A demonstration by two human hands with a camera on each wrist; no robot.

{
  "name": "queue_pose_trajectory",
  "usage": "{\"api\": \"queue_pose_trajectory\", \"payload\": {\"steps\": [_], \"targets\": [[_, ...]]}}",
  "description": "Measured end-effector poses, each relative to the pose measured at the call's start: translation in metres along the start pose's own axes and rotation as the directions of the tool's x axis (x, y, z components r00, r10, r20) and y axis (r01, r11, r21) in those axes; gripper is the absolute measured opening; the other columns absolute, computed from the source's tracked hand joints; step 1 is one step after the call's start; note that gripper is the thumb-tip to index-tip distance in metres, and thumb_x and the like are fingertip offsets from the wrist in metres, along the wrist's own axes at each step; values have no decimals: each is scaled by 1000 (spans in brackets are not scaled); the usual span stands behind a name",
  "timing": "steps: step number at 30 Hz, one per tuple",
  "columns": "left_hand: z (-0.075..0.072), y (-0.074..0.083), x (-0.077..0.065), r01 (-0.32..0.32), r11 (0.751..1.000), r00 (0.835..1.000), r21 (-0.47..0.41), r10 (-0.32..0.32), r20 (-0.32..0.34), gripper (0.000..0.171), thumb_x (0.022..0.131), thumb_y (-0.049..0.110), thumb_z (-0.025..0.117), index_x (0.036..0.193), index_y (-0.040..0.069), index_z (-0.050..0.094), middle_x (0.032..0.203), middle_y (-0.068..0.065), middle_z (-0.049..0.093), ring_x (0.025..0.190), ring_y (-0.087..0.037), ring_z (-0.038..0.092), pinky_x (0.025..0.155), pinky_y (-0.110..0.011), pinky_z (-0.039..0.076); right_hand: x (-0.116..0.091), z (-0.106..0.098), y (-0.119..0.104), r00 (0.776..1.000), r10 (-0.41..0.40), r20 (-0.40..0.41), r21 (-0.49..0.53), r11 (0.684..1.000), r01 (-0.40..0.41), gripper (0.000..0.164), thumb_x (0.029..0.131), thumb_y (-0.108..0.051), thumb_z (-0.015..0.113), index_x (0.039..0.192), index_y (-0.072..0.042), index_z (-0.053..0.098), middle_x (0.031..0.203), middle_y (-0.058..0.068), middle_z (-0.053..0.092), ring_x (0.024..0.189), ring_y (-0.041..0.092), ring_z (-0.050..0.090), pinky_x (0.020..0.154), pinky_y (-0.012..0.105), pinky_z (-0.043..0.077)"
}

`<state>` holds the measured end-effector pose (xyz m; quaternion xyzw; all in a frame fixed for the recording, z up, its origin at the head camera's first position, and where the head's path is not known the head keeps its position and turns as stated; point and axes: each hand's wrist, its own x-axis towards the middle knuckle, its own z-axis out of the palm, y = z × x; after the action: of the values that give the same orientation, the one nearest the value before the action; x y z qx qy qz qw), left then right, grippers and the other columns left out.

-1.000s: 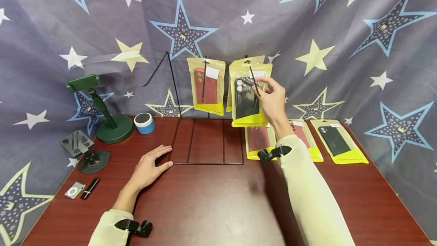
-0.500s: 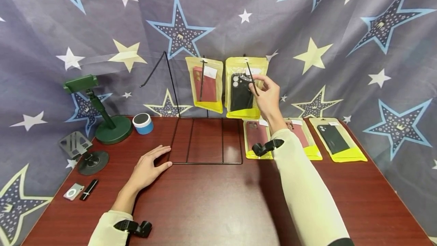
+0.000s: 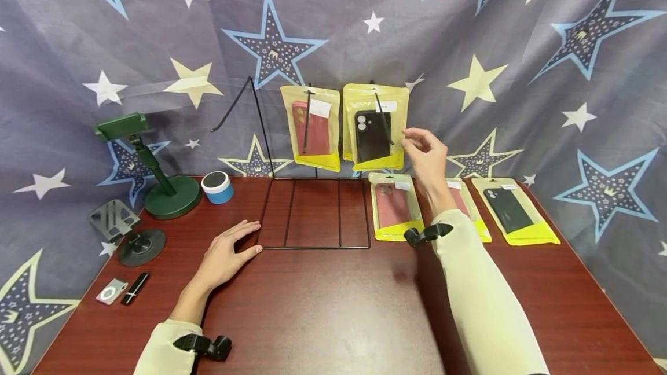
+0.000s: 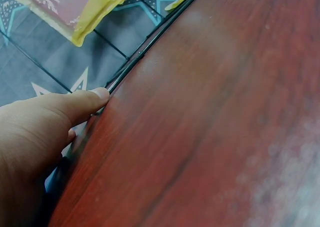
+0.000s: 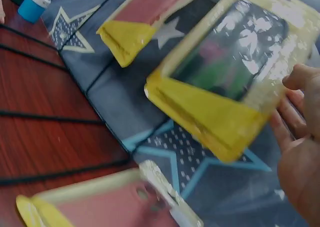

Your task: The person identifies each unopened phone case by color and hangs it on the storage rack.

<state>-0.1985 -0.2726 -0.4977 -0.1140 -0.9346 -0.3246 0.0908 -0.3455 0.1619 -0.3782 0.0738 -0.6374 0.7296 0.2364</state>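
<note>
A person in pale sleeves works at a dark red wooden surface point(image 3: 333, 305). At the middle of its back edge stands a black wire rack point(image 3: 312, 248) with hooks jutting forward. From the right hook hangs a yellow packet with a black phone case point(image 3: 372, 135), a second packet point(image 3: 347, 138) just behind it. A packet with a pink phone case point(image 3: 319, 138) hangs from the middle hook.

The right hand point(image 3: 429, 161) is raised beside the black-case packet, thumb and fingers bent at its right edge; I cannot tell whether they pinch it or only rest near it. The left hand point(image 3: 225, 256) lies at the rack's front left corner, fingers stretched out and thumb spread away from them, its tip against the wire.

Three more packets lie flat near the back edge, right of the rack: a pink one point(image 3: 393, 204) beside it, another pink one point(image 3: 465, 204) partly hidden by the right arm, and a black one point(image 3: 513, 213) by the back right corner.

Near the back left corner are a green phone stand point(image 3: 174, 198) and a blue jar point(image 3: 218, 191). Towards the left edge sit a dark round-based stand point(image 3: 143, 249), a small silver gadget point(image 3: 110, 291) and a black stick point(image 3: 135, 289).
</note>
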Motion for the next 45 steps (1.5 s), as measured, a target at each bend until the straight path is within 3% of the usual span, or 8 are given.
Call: {"api": "queue_pose_trajectory", "payload": {"steps": [5, 13, 19, 24, 28, 34, 42, 45], "targets": [[-1, 1, 0, 1, 1000, 1000, 3, -1, -2, 56, 91, 27, 80, 142, 12, 64, 153, -21, 54, 147, -39, 47, 115, -65, 37, -7, -26, 3, 1000, -6, 14, 72, 997, 5, 22, 91, 9, 71, 113, 10, 70, 98, 6, 76, 91, 14, 76, 85, 21, 60], [-4, -1, 0, 3, 1000, 1000, 6, -3, -5, 56, 90, 27, 81, 141, 12, 64, 153, -21, 54, 147, -40, 47, 115, -65, 37, -21, -61, 14, 989, 93, 111, -149, 986, -76, 31, 96, -1, 70, 125, 9, 65, 103, -9, 75, 95, 2, 72, 86, 13, 56], [-4, -3, 0, 0, 1000, 1000, 8, 0, -5, 56, 90, 28, 81, 141, 12, 64, 152, -21, 55, 147, -40, 47, 115, -64, 38, -34, -77, 40, 957, 223, 183, -394, 909, -136, 35, 98, -10, 69, 131, 2, 65, 126, 14, 70, 102, -2, 65, 87, 11, 50], [-2, -3, 0, 4, 1000, 1000, 0, -4, 3, 56, 91, 29, 80, 142, 13, 64, 153, -20, 54, 147, -39, 47, 115, -64, 38, -44, -81, 55, 922, 314, 226, -483, 858, -174, 39, 99, -6, 66, 137, 4, 60, 137, 28, 62, 121, 24, 64, 90, 9, 47], [-1, -2, 1, 7, 1000, 1000, -1, -7, 5, 56, 91, 29, 80, 142, 13, 64, 153, -19, 55, 148, -39, 46, 115, -64, 37, -48, -79, 63, 900, 354, 255, -508, 841, -187, 44, 97, -3, 66, 139, 8, 57, 141, 31, 58, 133, 41, 56, 103, 24, 49], [-2, 1, 1, 9, 1000, 1000, -11, -9, 5, 56, 91, 29, 80, 143, 13, 64, 154, -19, 54, 148, -39, 46, 115, -66, 36, -52, -74, 67, 871, 409, 271, -577, 793, -193, 50, 95, -7, 70, 142, 4, 56, 150, 31, 51, 142, 45, 48, 116, 54, 43], [-2, 2, -1, 7, 1000, 1000, -12, -7, 1, 56, 91, 28, 80, 142, 13, 64, 153, -19, 55, 147, -38, 47, 115, -64, 37, -52, -69, 71, 865, 411, 288, -712, 696, -93, 54, 90, -15, 79, 140, -3, 62, 151, 28, 50, 142, 46, 44, 120, 61, 34], [-1, 1, -1, -3, 1000, 1000, 0, 3, -9, 56, 90, 28, 81, 141, 12, 64, 152, -20, 56, 146, -39, 48, 114, -65, 38, -51, -67, 72, 855, 421, 302, -735, 674, -72, 50, 91, -14, 79, 138, -4, 65, 142, 29, 58, 132, 43, 53, 112, 57, 41]]}}
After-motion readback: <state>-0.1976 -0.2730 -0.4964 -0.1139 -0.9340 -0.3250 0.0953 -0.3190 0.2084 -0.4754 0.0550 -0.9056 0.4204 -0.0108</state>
